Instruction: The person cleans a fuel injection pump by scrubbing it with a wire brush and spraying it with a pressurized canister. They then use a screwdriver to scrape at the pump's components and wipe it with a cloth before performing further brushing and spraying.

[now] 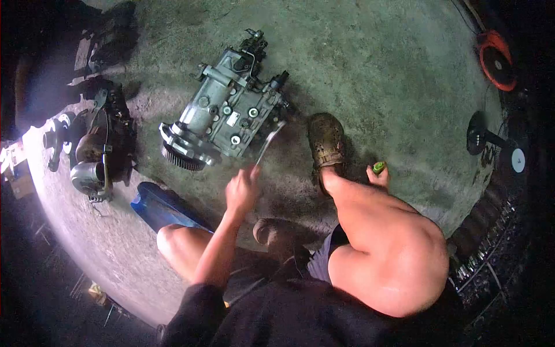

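A person with bent knees worked over a metal pump (215,110) that lay on the bare floor (381,75), ahead of the knees. The left hand (241,192) gripped a silver wrench (269,140), its far end close to the pump's near right corner; motion blur left it unclear whether the two touched. The right hand (379,178), beyond the right knee (413,254), was closed around a green item (378,168) too small to identify. Its forearm was hidden behind the leg.

Round ports and a pale label showed on the pump's upper face, and a toothed gear (180,157) stood at its lower left end. What the ports held could not be made out.

A blue plastic piece (165,207) lay by the left knee (180,247), partly covered by it; whether it was a container could not be told. At far left, a brown box (22,184) sat in shadow, its contents out of sight. A rusty assembly (95,147) lay left of the pump, its dark parts blending together. Shiny metal pieces (475,264) lined the lower right, their holder lost in darkness. A red ring (498,61) around a dark disc stood at upper right. One brown shoe (326,139) was in plain view; the other was largely in shadow.
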### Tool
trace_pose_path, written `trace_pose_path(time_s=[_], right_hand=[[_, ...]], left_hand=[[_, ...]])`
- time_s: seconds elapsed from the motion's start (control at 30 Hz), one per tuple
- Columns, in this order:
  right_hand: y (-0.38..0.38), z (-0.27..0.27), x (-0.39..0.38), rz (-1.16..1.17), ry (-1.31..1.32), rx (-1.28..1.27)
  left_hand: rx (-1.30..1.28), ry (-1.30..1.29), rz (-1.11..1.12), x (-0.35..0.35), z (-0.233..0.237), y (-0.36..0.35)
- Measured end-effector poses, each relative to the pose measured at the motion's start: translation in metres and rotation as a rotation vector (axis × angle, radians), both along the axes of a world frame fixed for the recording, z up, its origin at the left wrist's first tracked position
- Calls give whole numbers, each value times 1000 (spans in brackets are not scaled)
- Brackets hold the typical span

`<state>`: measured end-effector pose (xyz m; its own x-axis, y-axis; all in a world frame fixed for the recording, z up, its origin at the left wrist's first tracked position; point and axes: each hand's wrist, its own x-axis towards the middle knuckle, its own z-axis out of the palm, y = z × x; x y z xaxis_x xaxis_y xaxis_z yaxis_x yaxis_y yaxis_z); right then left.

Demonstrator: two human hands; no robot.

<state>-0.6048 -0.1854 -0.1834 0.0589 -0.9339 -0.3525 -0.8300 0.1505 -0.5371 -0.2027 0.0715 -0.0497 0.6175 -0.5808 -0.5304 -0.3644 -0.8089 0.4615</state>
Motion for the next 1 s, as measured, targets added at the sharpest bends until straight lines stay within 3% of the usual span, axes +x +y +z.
trace_pose_path(time_s=[0.1, 0.13, 0.23, 0.3, 0.4, 0.5, 0.63, 0.8, 1.0], right_hand=[[0, 11, -1, 47, 25, 21], [-3, 12, -1, 70, 35, 25], [-7, 16, 8, 87, -95, -35], [-6, 15, 19, 63, -81, -67], [-13, 15, 48, 107, -19, -174], [-13, 42, 79, 160, -59, 18], [-22, 58, 85, 207, -132, -94], [-30, 49, 93, 227, -176, -42], [-14, 50, 105, 181, -162, -33]], left_hand=[[-4, -16, 24, -7, -7, -10], [103, 63, 108, -6, 16, -12], [237, 80, 114, -14, 27, 33], [169, 57, 60, -6, 30, 28], [98, -21, -33, 1, -4, -6], [83, 32, 55, -8, 17, 11], [93, 44, 66, -5, 32, 37], [17, 13, 34, -8, -11, -7], [154, 168, 71, 11, 47, 68]])
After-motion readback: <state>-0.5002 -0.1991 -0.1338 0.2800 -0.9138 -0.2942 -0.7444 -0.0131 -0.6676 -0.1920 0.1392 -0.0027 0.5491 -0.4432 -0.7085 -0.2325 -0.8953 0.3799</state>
